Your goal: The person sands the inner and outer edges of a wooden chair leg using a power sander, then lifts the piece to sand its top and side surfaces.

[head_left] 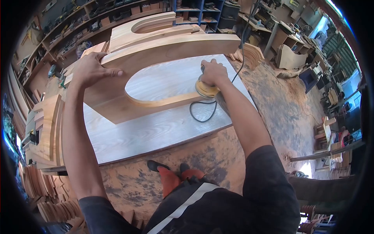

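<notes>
A large U-shaped wooden piece (156,52) stands on edge on the pale board (156,134) of the workbench. At its upper left corner my left hand (94,70) is closed over the top edge, thumb on the near face. My right hand (214,73) is wrapped round a sander with a yellow base (207,89), which rests at the end of the piece's lower arm. A black cable (202,120) loops on the board just below the sander.
More curved wooden pieces (128,34) lie behind the held one, and others (50,128) stand at the bench's left end. A green drill (57,74) is at the far left. Stacked curved parts (252,54) sit beyond the right end. Sawdust covers the floor (288,113).
</notes>
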Motion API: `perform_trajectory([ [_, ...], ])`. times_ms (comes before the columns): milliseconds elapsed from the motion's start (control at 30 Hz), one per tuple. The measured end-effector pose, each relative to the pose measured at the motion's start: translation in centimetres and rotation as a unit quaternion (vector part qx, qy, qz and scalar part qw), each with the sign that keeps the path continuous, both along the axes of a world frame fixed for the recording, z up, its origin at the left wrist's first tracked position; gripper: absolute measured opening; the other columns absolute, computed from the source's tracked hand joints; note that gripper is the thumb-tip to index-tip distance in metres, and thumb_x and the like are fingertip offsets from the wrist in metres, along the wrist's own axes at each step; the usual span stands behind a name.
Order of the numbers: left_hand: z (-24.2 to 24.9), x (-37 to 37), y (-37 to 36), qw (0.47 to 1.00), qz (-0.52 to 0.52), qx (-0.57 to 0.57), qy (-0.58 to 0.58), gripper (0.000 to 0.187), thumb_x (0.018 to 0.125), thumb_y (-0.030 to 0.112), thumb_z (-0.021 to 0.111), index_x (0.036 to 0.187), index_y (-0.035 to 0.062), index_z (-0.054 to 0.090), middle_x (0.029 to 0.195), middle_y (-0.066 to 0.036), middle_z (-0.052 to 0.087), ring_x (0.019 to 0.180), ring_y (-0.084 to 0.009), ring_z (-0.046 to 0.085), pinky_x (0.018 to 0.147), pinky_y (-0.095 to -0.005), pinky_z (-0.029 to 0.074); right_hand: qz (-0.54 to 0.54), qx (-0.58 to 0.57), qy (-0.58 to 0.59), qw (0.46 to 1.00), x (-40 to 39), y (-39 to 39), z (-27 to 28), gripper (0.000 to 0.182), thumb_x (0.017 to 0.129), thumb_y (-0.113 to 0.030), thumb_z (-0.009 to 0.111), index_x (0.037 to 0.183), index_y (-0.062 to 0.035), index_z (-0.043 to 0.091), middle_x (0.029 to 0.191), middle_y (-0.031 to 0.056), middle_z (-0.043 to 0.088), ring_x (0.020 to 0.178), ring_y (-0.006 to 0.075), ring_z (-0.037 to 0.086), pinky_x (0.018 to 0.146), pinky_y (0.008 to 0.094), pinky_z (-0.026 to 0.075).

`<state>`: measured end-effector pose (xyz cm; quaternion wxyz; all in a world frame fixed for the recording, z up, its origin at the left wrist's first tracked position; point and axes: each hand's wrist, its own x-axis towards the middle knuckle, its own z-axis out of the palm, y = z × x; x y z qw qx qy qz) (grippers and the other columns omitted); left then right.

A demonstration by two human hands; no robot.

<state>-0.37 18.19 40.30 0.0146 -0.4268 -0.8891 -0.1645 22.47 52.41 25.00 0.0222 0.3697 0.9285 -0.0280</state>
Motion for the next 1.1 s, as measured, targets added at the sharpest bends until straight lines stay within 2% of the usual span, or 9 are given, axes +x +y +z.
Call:
perform_trajectory([
  [167, -0.3, 0.1, -0.6, 1.000, -0.003, 0.013, -0.014, 0.085, 0.056, 0.067, 0.099, 0.115, 0.0071, 0.084, 0.091, -0.015, 0.082, 0.082, -0.0287, 0.078, 0.079, -0.0426, 0.059, -0.012, -0.001, 0.000, 1.000, 0.3, 0.2, 0.4, 0.064, 0.084, -0.031, 0.081, 0.144, -0.0208, 0.061, 0.147, 0.0197, 0.057, 0.130, 0.0443, 0.064, 0.106, 0.0508, 0.057],
  [233, -0.1, 0.9, -0.5, 0.999, 0.021, -0.011, 0.034, 0.084, 0.057, 0.068, 0.098, 0.111, 0.0063, 0.084, 0.089, -0.015, 0.081, 0.082, -0.0293, 0.078, 0.078, -0.0431, 0.059, -0.013, -0.003, 0.000, 1.000, 0.2, 0.1, 0.3, 0.064, 0.084, -0.030, 0.081, 0.145, -0.0209, 0.061, 0.147, 0.0197, 0.057, 0.130, 0.0444, 0.064, 0.107, 0.0507, 0.057],
  [433, -0.3, 0.9, -0.6, 1.000, 0.009, 0.017, 0.020, 0.082, 0.058, 0.071, 0.097, 0.104, 0.0042, 0.084, 0.088, -0.015, 0.081, 0.081, -0.0299, 0.078, 0.078, -0.0439, 0.058, -0.019, -0.016, -0.007, 1.000, -0.1, 0.0, 0.5, 0.061, 0.087, -0.027, 0.076, 0.146, -0.0207, 0.060, 0.149, 0.0196, 0.056, 0.132, 0.0440, 0.062, 0.107, 0.0513, 0.056],
  [733, -0.4, 1.0, -0.8, 0.999, 0.001, 0.023, 0.043, 0.080, 0.058, 0.070, 0.097, 0.105, 0.0060, 0.085, 0.089, -0.015, 0.081, 0.081, -0.0300, 0.078, 0.078, -0.0444, 0.058, 0.006, -0.015, -0.007, 1.000, -2.4, -1.2, 0.3, 0.062, 0.088, -0.027, 0.075, 0.148, -0.0203, 0.060, 0.148, 0.0195, 0.057, 0.132, 0.0436, 0.063, 0.107, 0.0507, 0.056],
  [833, -0.3, 1.2, -0.8, 0.999, -0.009, 0.025, 0.034, 0.080, 0.058, 0.069, 0.097, 0.106, 0.0075, 0.085, 0.088, -0.014, 0.081, 0.082, -0.0294, 0.078, 0.077, -0.0439, 0.058, 0.023, -0.009, 0.014, 1.000, -3.1, -1.6, -0.4, 0.060, 0.086, -0.029, 0.077, 0.144, -0.0208, 0.061, 0.143, 0.0184, 0.059, 0.129, 0.0438, 0.063, 0.108, 0.0511, 0.054],
  [900, -0.2, 1.3, -0.8, 0.999, -0.001, 0.022, 0.031, 0.080, 0.057, 0.069, 0.097, 0.107, 0.0084, 0.085, 0.088, -0.013, 0.081, 0.083, -0.0290, 0.077, 0.077, -0.0438, 0.058, 0.031, -0.013, 0.021, 0.999, -3.8, -2.2, -0.4, 0.060, 0.088, -0.026, 0.075, 0.146, -0.0188, 0.061, 0.147, 0.0190, 0.058, 0.130, 0.0434, 0.064, 0.105, 0.0519, 0.057],
  [1100, 0.0, 1.2, -0.8, 1.000, 0.015, -0.002, 0.013, 0.082, 0.056, 0.070, 0.098, 0.111, 0.0102, 0.086, 0.088, -0.011, 0.081, 0.084, -0.0280, 0.077, 0.079, -0.0440, 0.058, 0.063, -0.009, 0.031, 0.998, -5.4, -4.0, -0.8, 0.057, 0.088, -0.024, 0.074, 0.143, -0.0192, 0.063, 0.146, 0.0190, 0.059, 0.126, 0.0438, 0.065, 0.102, 0.0519, 0.058],
])
